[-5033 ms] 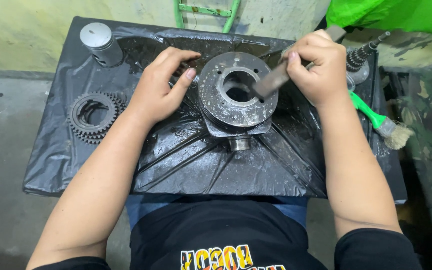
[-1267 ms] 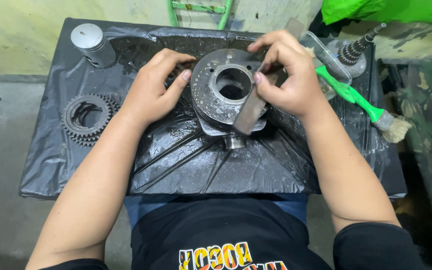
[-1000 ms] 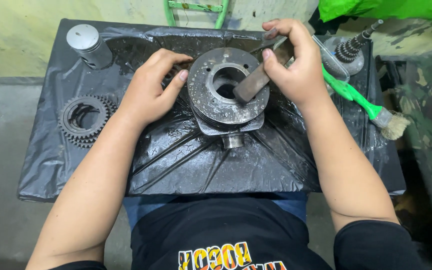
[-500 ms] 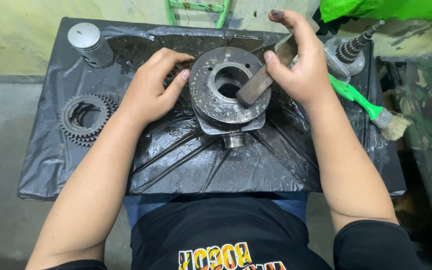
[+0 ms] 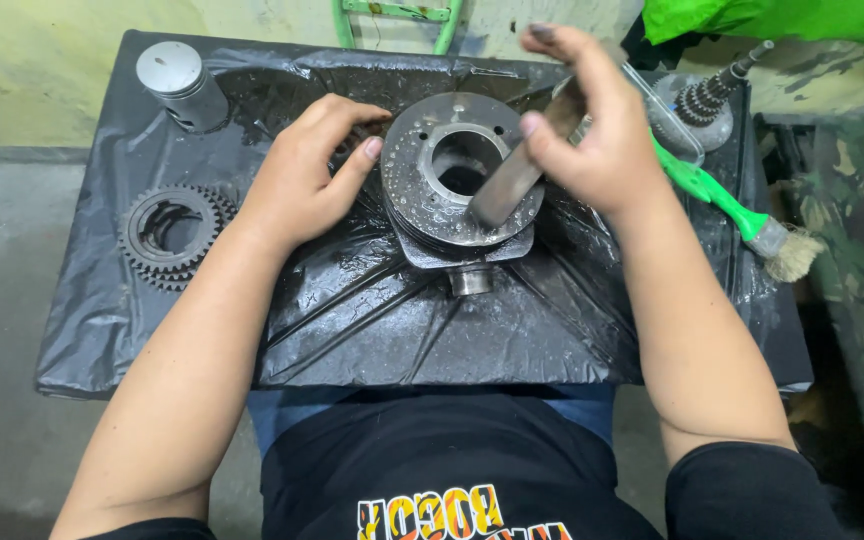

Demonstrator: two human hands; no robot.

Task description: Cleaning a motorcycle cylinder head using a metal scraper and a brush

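Head view: a round metal cylinder [image 5: 457, 185] with a wide central bore stands bore-up on the black-sheeted tabletop [image 5: 352, 320], directly in front of the person and between the two hands.

The left hand [image 5: 302, 175] rests against the cylinder's left side, thumb on the rim, fingers loosely curled and not closed round anything. The right hand [image 5: 592, 125] is above the cylinder's right edge and is clamped on a flat metal scraper [image 5: 517, 175]. The scraper's long axis slants from upper right, inside the grip, down and left; its free end lies on the cylinder's wet top face just right of the bore. The right hand is thus the working one and the nearer to that face, while the left braces from the opposite side.

Around them: a piston [image 5: 180, 85] stands at the tabletop's far left corner, a gear [image 5: 170, 232] lies flat at the left edge, a green-handled brush [image 5: 737, 215] lies at the right, and a geared shaft [image 5: 704, 98] stands behind the brush.
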